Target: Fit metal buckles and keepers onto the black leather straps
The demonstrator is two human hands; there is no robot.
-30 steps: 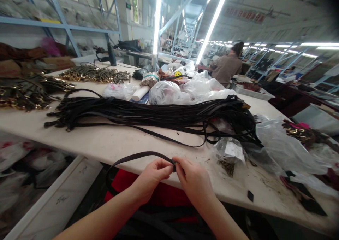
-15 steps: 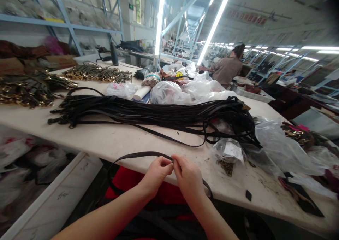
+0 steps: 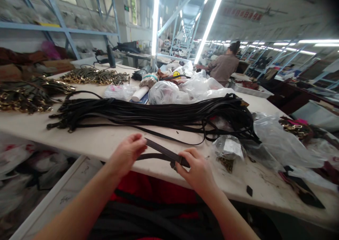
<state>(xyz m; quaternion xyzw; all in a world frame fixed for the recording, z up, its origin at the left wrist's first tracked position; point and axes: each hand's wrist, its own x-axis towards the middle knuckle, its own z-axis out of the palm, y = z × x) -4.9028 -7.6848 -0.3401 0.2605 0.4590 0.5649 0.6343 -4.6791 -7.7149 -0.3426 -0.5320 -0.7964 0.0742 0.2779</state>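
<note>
A dark strap point(image 3: 161, 148) is stretched between my two hands over the table's front edge. My left hand point(image 3: 129, 151), slightly blurred, is closed, its fingertips pinched at the strap's left end. My right hand point(image 3: 197, 169) grips the strap between thumb and fingers, beside a small dark buckle point(image 3: 174, 165). A second length of strap runs below the first and passes behind my left hand. Just beyond my hands, a long bundle of black straps point(image 3: 148, 114) lies across the table, with metal fittings at its left end.
Piles of straps with gold-coloured hardware point(image 3: 23, 93) lie at the left. Clear plastic bags point(image 3: 174, 91) stand behind the bundle. A small bag of metal parts point(image 3: 227, 153) and a black scrap point(image 3: 249, 190) are at the right. A person point(image 3: 224, 65) works farther back.
My hands have moved apart from being pressed together, the left going left and up, the right slightly right. The strap is now drawn out between them and the buckle shows.
</note>
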